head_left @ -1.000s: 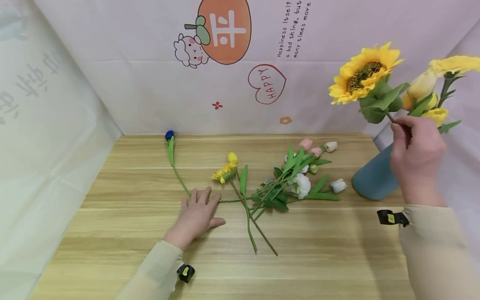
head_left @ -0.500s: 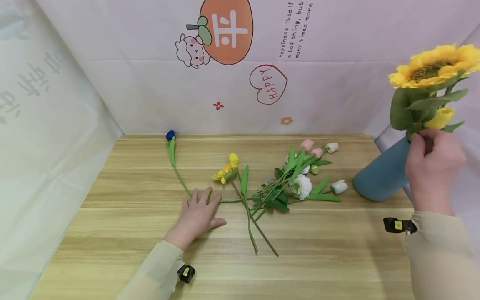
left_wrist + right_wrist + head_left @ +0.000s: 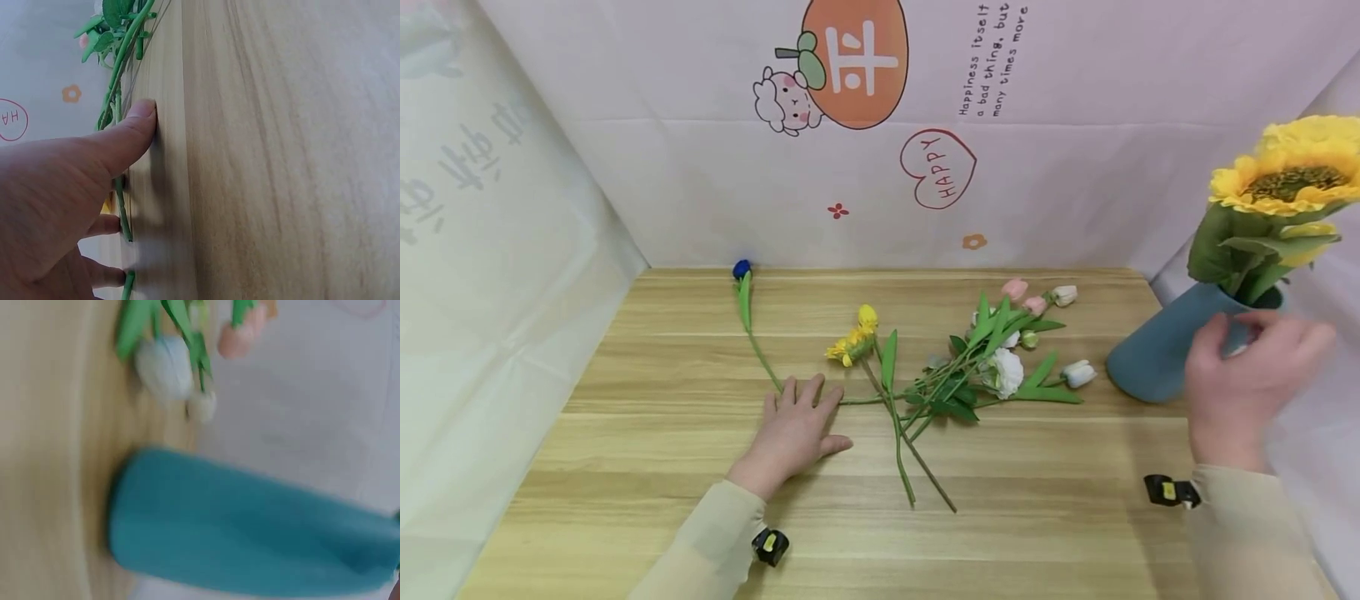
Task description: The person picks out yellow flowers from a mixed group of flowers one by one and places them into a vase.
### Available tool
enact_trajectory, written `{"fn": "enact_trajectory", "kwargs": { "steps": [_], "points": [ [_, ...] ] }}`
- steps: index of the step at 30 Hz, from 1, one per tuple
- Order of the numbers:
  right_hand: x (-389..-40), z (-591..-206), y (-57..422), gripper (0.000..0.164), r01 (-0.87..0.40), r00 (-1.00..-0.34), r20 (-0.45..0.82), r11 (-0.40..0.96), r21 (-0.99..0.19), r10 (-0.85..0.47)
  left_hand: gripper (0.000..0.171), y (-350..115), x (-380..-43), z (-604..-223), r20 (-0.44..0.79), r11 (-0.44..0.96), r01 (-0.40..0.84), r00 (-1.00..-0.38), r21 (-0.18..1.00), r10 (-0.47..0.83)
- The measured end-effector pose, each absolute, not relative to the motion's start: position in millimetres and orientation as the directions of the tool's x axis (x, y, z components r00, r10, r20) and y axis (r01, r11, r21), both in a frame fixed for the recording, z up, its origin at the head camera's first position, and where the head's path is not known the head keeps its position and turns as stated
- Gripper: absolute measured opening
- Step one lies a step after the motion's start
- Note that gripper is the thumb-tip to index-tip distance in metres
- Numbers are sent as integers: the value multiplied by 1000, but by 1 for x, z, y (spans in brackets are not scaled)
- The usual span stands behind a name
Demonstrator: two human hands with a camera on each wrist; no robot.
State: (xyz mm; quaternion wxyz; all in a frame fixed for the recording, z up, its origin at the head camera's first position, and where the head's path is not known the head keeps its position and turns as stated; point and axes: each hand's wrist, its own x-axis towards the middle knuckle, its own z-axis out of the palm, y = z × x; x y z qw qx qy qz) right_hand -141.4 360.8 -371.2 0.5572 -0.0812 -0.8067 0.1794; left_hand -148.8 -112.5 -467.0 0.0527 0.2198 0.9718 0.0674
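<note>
My left hand (image 3: 793,433) rests spread on the table, fingertips at the lower stems of a blue tulip (image 3: 742,269) and another flower. In the left wrist view the thumb (image 3: 128,134) is stretched out beside a green stem. My right hand (image 3: 1247,375) holds nothing, its fingers loosely bent in front of the blue vase (image 3: 1157,354). A large sunflower (image 3: 1285,182) stands in the vase, partly covering a yellow tulip (image 3: 1309,242) behind it. In the right wrist view the vase (image 3: 244,525) is blurred and the hand is almost wholly out of frame.
Mid-table lie a small yellow flower (image 3: 850,346) and a yellow tulip bud (image 3: 867,317), their stems crossing others. To their right are a white bloom (image 3: 1002,372), pink tulips (image 3: 1014,289) and a white tulip (image 3: 1078,373). A printed cloth (image 3: 1060,183) hangs behind the table (image 3: 1037,517).
My right hand carried the sunflower rightward over the vase and lowered it in, then let go and moved down toward me. The left hand stayed where it was.
</note>
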Motion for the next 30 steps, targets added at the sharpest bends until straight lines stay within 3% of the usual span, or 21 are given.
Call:
{"fn": "enact_trajectory", "kwargs": {
  "steps": [2, 4, 7, 10, 13, 18, 24, 30],
  "points": [
    [-141, -383, 348, 19, -118, -404, 870, 927, -355, 282, 76, -112, -149, -467, -51, 894, 422, -900, 153, 433],
    [-140, -394, 331, 17, -166, -535, 822, 929, -331, 197, 70, -110, -149, -467, -22, 891, 431, -899, 143, 438],
    [-140, -408, 297, 19, -206, -794, 607, 931, -303, 22, 57, -106, -150, -466, 48, 881, 450, -893, 149, 448],
    [-138, -420, 257, 21, -277, -918, 360, 919, -280, -167, 40, -101, -151, -466, 121, 871, 472, -881, 138, 458],
    [-136, -434, 220, 22, -400, -903, 273, 883, -247, -333, 22, -98, -153, -467, 185, 865, 490, -864, 105, 467],
    [-127, -454, 176, 15, -532, -836, 284, 822, -204, -470, 9, -96, -156, -469, 218, 854, 512, -847, 92, 484],
    [-117, -464, 143, 23, -586, -803, 283, 783, -208, -525, 6, -96, -156, -471, 220, 839, 524, -845, 150, 488],
    [-114, -468, 129, 33, -515, -857, 165, 822, -244, -488, 8, -96, -155, -472, 225, 823, 538, -838, 185, 497]
  ]
}}
